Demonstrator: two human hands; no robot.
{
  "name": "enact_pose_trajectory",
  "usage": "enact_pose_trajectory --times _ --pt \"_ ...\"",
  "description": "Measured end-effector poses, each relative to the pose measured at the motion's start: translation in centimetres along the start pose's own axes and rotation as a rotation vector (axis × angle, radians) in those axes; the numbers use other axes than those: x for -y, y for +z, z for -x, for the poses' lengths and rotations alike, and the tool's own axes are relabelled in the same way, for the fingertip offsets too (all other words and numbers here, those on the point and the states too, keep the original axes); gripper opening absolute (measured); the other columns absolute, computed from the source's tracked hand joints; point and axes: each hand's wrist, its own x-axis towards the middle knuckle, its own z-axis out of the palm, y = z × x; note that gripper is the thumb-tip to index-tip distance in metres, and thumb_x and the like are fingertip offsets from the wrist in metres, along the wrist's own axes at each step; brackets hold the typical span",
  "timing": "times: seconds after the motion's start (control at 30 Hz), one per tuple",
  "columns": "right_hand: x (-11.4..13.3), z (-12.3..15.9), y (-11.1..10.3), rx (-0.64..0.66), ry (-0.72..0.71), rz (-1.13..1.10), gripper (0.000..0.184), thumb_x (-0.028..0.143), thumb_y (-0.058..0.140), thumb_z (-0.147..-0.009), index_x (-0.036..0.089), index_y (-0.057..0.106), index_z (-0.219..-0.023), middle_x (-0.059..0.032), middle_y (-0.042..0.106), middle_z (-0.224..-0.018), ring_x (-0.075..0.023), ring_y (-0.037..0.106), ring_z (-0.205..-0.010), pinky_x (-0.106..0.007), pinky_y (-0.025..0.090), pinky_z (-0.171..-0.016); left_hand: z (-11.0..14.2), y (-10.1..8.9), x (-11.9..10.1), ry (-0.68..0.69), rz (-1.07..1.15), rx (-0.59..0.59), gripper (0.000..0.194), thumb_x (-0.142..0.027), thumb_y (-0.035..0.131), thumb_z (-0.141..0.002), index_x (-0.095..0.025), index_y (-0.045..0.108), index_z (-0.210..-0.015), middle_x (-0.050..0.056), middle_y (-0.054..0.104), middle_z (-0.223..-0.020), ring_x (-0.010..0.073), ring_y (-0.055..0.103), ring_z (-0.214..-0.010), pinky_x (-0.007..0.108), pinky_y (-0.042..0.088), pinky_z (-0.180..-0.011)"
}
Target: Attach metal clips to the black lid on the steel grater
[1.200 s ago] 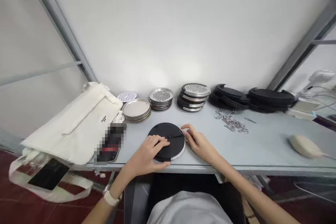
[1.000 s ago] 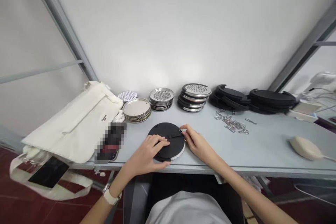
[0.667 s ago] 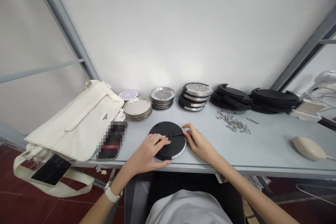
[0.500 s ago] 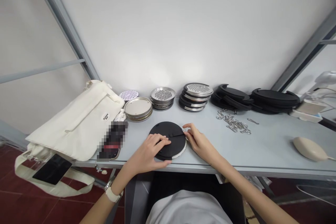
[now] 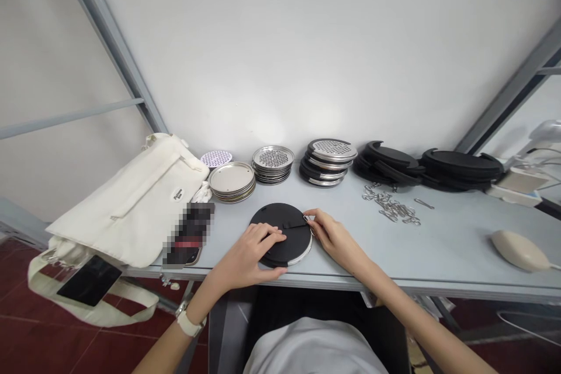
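A round black disc (image 5: 280, 245) with a silvery metal rim along its lower right lies near the table's front edge. My left hand (image 5: 254, 251) rests on its left side, fingers stretched out and thumb along the near edge. At the disc's right edge, my right hand (image 5: 326, 234) pinches a small metal clip (image 5: 306, 218) between thumb and fingertips, beside the end of a black strap (image 5: 294, 224). The fingers partly cover the clip. Behind the right hand lies a loose heap of similar metal clips (image 5: 391, 207).
Along the wall stand stacks of plain metal discs (image 5: 231, 178), perforated discs (image 5: 272, 159), perforated discs with black covers (image 5: 332, 149) and black covers (image 5: 462, 160). A white bag (image 5: 127, 204) and a blurred-out phone (image 5: 188, 236) are at left. A beige rounded object (image 5: 519, 249) lies right.
Both hands keep nearly the same places on the disc. The metal clip at the right fingertips shows slightly more clearly; the whole view has shifted a little.
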Motion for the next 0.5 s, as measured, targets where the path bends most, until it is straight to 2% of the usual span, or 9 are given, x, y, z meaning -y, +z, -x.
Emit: enact_pose_trajectory --times 0.2,0.5 --pt "0.32 -0.09 -0.38 -0.010 -0.010 0.021 0.025 0.030 0.040 -0.095 0.021 0.054 -0.114 -0.0043 0.061 -0.081 -0.0201 0.060 -0.080 -0.034 0.048 -0.077 0.06 0.02 0.10 -0.008 0.018 0.014 0.049 -0.033 0.066 -0.079 -0.022 0.050 -0.124 0.009 0.052 -0.119 0.0250 0.048 -0.112 0.040 0.038 -0.098" --pt "0.18 -0.06 -0.36 -0.046 -0.130 0.075 0.028 0.024 0.040 -0.095 0.023 0.060 -0.115 -0.0082 0.060 -0.095 -0.0228 0.056 -0.094 -0.040 0.046 -0.086 0.03 -0.02 -0.02 -0.006 0.000 0.007 0.049 -0.034 0.066 -0.079 -0.022 0.050 -0.123 0.009 0.053 -0.118 0.0251 0.050 -0.112 0.041 0.038 -0.099"
